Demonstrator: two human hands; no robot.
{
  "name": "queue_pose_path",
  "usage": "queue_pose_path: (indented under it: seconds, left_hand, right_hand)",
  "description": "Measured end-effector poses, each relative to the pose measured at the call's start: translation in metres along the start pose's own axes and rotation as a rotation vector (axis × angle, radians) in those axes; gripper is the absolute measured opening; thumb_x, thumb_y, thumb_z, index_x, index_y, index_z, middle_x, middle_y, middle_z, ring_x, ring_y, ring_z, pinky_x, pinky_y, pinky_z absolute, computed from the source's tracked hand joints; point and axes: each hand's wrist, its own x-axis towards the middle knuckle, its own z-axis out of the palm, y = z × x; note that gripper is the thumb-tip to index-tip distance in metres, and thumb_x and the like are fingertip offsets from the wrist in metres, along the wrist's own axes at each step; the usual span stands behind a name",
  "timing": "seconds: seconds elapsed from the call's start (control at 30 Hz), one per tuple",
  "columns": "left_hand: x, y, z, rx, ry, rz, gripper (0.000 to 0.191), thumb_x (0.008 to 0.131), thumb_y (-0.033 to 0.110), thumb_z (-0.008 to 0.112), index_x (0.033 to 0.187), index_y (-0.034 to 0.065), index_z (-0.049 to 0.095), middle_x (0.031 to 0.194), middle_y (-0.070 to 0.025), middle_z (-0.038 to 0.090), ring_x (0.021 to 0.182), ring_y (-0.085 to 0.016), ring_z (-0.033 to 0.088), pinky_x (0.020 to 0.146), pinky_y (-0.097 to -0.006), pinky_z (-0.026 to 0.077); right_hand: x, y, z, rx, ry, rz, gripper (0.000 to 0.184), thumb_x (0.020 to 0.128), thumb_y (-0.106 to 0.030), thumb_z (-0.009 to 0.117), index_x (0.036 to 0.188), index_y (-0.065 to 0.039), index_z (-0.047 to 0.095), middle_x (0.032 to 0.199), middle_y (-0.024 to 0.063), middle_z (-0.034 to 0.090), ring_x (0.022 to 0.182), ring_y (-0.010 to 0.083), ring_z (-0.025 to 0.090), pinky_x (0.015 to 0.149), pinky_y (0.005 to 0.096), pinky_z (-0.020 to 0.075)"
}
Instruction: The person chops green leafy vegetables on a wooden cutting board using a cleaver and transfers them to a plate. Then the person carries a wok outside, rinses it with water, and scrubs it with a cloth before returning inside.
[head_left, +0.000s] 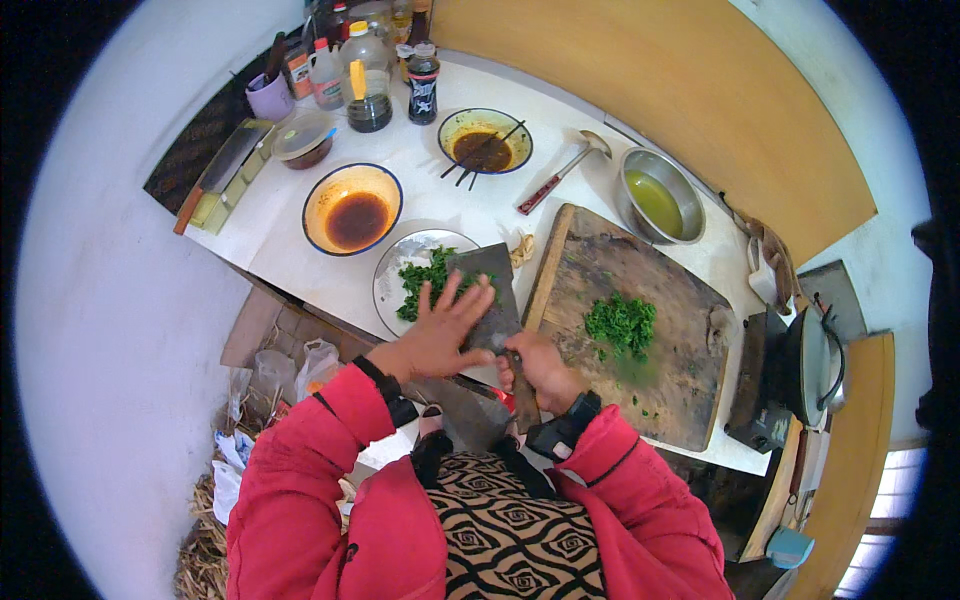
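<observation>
My right hand grips the handle of a broad cleaver, whose dark blade reaches over the right side of a white plate. Chopped green herbs lie on that plate. My left hand is spread, fingers apart, over the blade's face near the plate's edge; whether the fingertips touch the metal I cannot tell. A few green bits cling to the blade. To the right, a worn wooden cutting board carries a second heap of chopped herbs.
Behind the plate stand a bowl of brown sauce, a sauce bowl with chopsticks, a ladle and a metal basin of yellowish liquid. Bottles crowd the back left. A stove with a lidded pan sits at right.
</observation>
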Motion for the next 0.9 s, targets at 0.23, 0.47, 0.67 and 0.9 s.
queue_pose_path:
  seconds: [0.23, 0.47, 0.67, 0.9]
  left_hand:
    - [0.011, -0.039, 0.003, 0.098, 0.046, -0.352, 0.066, 0.091, 0.053, 0.046, 0.138, 0.0067, 0.042, 0.144, -0.0165, 0.039, 0.139, -0.039, 0.022, 0.107, -0.0658, 0.005]
    - [0.074, 0.023, 0.025, -0.149, 0.58, -0.019, 0.034, 0.079, 0.005, 0.061, 0.113, 0.0035, 0.059, 0.108, -0.0188, 0.062, 0.104, -0.037, 0.057, 0.092, -0.0406, 0.045]
    - [0.149, 0.121, 0.083, -0.296, 0.055, -0.217, 0.092, 0.067, 0.025, 0.079, 0.14, -0.0014, 0.03, 0.135, -0.0269, 0.04, 0.124, -0.038, 0.044, 0.104, -0.0419, 0.037]
    - [0.196, 0.156, 0.118, -0.22, -0.145, -0.411, 0.118, 0.056, 0.032, 0.087, 0.146, 0.0009, 0.016, 0.139, -0.033, 0.028, 0.129, -0.046, 0.032, 0.108, -0.0468, 0.03]
  right_hand:
    - [-0.026, 0.044, -0.057, -0.047, 0.104, -0.218, 0.015, 0.093, -0.018, 0.049, 0.084, -0.005, 0.049, 0.063, 0.0038, 0.052, 0.048, 0.0133, 0.048, 0.044, 0.0295, 0.0403]
    - [-0.071, 0.06, -0.204, 0.101, 0.555, -0.358, 0.016, 0.092, -0.022, 0.057, 0.094, -0.01, 0.048, 0.061, 0.0017, 0.052, 0.046, 0.0115, 0.046, 0.042, 0.0268, 0.0388]
    - [-0.098, 0.055, -0.313, 0.089, 0.713, -0.309, 0.018, 0.09, -0.022, 0.06, 0.09, -0.009, 0.047, 0.061, 0.0035, 0.053, 0.044, 0.012, 0.048, 0.038, 0.0282, 0.0383]
    - [-0.064, 0.025, -0.34, -0.199, 0.467, -0.245, 0.018, 0.091, -0.022, 0.06, 0.09, -0.006, 0.05, 0.06, 0.0031, 0.052, 0.044, 0.0117, 0.047, 0.039, 0.028, 0.0381]
